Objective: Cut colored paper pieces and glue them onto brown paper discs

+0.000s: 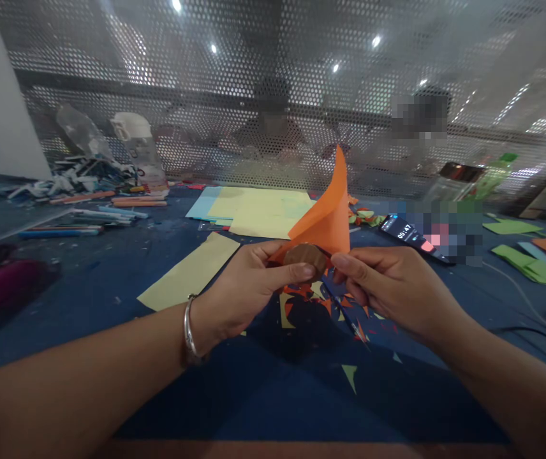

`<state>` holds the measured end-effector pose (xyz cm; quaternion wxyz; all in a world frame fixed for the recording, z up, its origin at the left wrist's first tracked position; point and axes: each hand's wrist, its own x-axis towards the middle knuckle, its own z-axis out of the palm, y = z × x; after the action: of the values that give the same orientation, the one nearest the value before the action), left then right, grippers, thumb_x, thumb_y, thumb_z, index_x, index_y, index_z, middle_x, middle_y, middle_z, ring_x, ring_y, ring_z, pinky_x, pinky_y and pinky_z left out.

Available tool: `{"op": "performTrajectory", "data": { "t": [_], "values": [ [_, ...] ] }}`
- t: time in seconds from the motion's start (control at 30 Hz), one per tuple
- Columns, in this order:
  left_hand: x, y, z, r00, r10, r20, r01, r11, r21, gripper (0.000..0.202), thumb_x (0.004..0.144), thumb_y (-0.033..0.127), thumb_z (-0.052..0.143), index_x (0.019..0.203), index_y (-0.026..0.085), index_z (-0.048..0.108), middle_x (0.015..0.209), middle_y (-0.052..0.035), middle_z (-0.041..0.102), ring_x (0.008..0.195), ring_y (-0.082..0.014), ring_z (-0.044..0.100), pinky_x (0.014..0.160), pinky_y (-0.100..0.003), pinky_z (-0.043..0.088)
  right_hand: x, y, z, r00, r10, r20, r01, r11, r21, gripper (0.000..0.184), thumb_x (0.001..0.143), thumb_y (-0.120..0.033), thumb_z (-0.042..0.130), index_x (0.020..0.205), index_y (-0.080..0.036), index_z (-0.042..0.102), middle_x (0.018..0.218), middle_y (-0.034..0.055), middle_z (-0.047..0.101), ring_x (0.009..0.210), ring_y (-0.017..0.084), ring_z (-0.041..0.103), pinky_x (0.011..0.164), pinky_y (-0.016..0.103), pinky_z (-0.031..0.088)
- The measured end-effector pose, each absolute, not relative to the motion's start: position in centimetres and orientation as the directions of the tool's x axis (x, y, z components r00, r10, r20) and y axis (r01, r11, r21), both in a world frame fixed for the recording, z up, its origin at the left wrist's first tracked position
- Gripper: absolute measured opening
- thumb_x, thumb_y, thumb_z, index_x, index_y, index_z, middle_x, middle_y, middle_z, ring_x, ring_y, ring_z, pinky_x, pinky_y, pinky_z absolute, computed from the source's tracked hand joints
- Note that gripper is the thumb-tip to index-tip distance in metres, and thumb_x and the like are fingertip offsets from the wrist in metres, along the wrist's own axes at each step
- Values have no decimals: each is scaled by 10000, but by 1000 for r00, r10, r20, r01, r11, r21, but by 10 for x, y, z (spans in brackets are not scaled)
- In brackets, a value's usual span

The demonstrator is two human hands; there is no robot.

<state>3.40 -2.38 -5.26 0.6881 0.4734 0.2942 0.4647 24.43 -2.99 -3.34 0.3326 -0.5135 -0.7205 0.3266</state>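
Observation:
My left hand point(249, 287) and my right hand point(392, 287) meet above the blue table point(110, 274), both pinching a folded orange paper point(325, 217) that stands up to a point. A small brown round piece point(305, 256) sits at the paper's lower edge, between my left thumb and my right fingertips. My left wrist wears a silver bangle point(188, 331). Below my hands lie small orange and yellow paper scraps point(321, 299). What looks like a thin pen point(347, 315) lies slanted on the table beneath my right hand.
Yellow and light blue sheets point(254, 210) lie behind the hands, a yellow strip point(191, 271) to the left. A phone showing a timer point(409, 237) is at right, green and orange papers point(536, 255) farther right. Pens and clutter point(95, 204) fill the far left. A perforated screen point(273, 95) backs the table.

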Motion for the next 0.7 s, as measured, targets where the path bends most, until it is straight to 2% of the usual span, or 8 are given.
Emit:
{"op": "performTrajectory", "data": {
  "t": [0.3, 0.47, 0.57, 0.7],
  "values": [
    [35, -24, -51, 420, 904, 80, -357, 83, 931, 84, 771, 182, 823, 807, 132, 766, 759, -4, 670, 719, -96, 572, 709, -207, 462, 248, -30, -33, -263, 952, 155, 535, 277, -798, 524, 910, -648, 596, 701, -179, 701, 470, -39, 511, 386, 50, 374, 375, 197, 276],
    [34, -25, -53, 446, 892, 73, -350, 99, 931, 95, 768, 207, 826, 828, 150, 779, 791, -22, 696, 765, -135, 610, 739, -246, 498, 248, -30, -31, -259, 952, 166, 556, 287, -780, 532, 908, -650, 595, 681, -178, 691, 478, -29, 527, 384, 53, 383, 376, 203, 288],
    [33, -24, -55, 448, 890, 83, -343, 85, 935, 120, 766, 193, 827, 874, 158, 789, 849, -27, 715, 804, -139, 626, 772, -247, 508, 247, -31, -28, -272, 947, 170, 548, 298, -781, 536, 909, -634, 603, 625, -182, 651, 470, -28, 519, 378, 53, 382, 375, 204, 288],
    [32, -22, -56, 448, 890, 83, -314, 70, 947, 117, 784, 186, 815, 891, 154, 779, 837, -20, 702, 773, -119, 609, 747, -227, 494, 247, -32, -25, -286, 941, 182, 529, 313, -789, 557, 908, -608, 617, 540, -193, 565, 420, -47, 440, 364, 50, 344, 367, 205, 252]
  ]
}}
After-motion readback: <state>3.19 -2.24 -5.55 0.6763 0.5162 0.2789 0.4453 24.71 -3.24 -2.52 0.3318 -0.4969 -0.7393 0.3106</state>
